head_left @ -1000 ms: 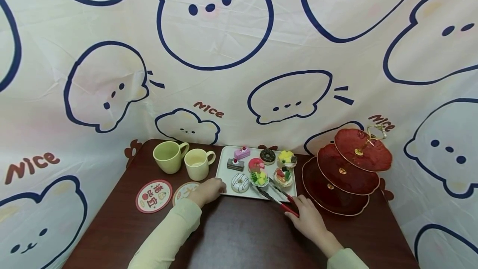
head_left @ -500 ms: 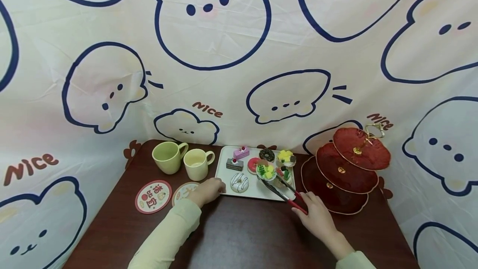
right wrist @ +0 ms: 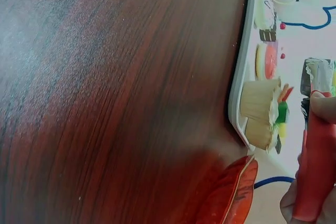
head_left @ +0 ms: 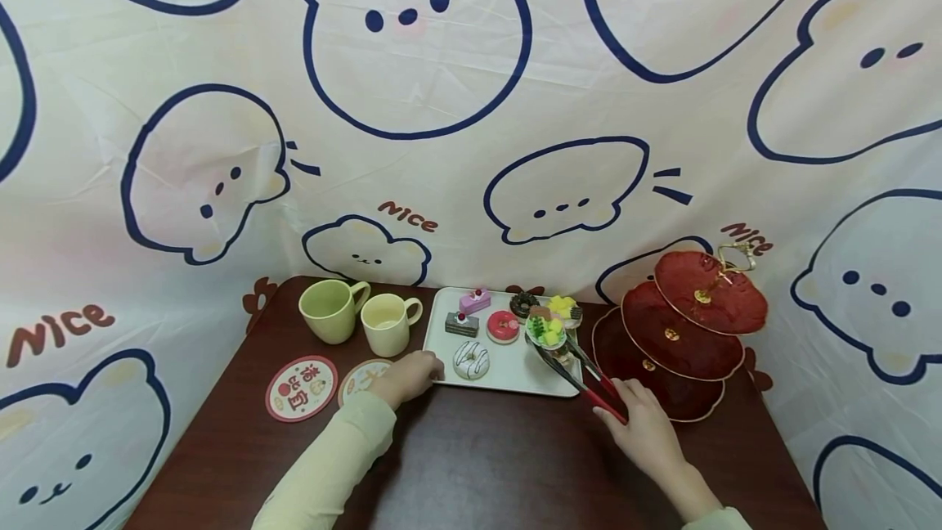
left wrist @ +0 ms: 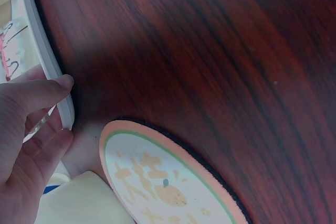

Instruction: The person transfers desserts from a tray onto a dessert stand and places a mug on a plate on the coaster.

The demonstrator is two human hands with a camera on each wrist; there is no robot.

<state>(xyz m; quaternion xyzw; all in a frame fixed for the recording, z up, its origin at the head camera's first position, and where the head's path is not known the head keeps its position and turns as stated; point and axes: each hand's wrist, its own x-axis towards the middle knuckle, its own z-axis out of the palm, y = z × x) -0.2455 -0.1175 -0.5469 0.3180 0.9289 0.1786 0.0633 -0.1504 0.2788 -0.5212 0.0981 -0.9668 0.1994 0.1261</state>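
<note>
My left hand [head_left: 406, 379] pinches the front left corner of a white tray [head_left: 508, 370]; in the left wrist view the thumb lies over the rim [left wrist: 62, 100]. Red-handled tongs [head_left: 607, 404] are gripped in my right hand [head_left: 648, 428]. Their dark tips hold a cupcake [head_left: 546, 335] with green and yellow topping, raised above the tray's right side. Behind it, a yellow-topped cupcake [head_left: 562, 307] is partly covered. Another fruit-topped cupcake is mostly hidden in the head view but shows in the right wrist view as a pale cup [right wrist: 260, 100].
On the tray lie a white donut [head_left: 471, 360], pink donut [head_left: 504, 326], dark donut [head_left: 524, 304] and two cake slices [head_left: 461, 324]. Left stand a green mug [head_left: 331, 313] and a cream mug [head_left: 388, 325], with two coasters [head_left: 302, 388] in front. A red three-tier stand [head_left: 680, 334] is at right.
My right hand has moved right with the tongs, lifting the green-and-yellow cupcake from near the pink donut toward the tray's right side. The left hand stays at the tray corner.
</note>
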